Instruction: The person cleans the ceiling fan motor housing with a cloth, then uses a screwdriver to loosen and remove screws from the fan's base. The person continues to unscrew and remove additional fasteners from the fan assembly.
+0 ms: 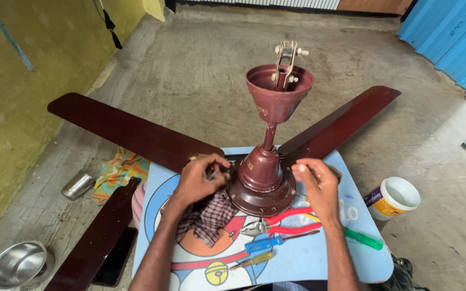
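Maroon ceiling fan motor (pixel 261 186) sits between the hands; left hand (pixel 200 180) pinches checked cloth (pixel 208 215); right hand (pixel 319 186) rests loosely curled on the blade bracket (pixel 334 172).

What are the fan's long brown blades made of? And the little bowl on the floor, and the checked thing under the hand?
The fan blades look like painted metal: thin, flat, with a smooth glossy maroon coat, though plastic can't be ruled out. The bowl looks like steel, silvery and mirror-shiny. The checked cloth under the left hand is woven fabric; it droops in soft folds.
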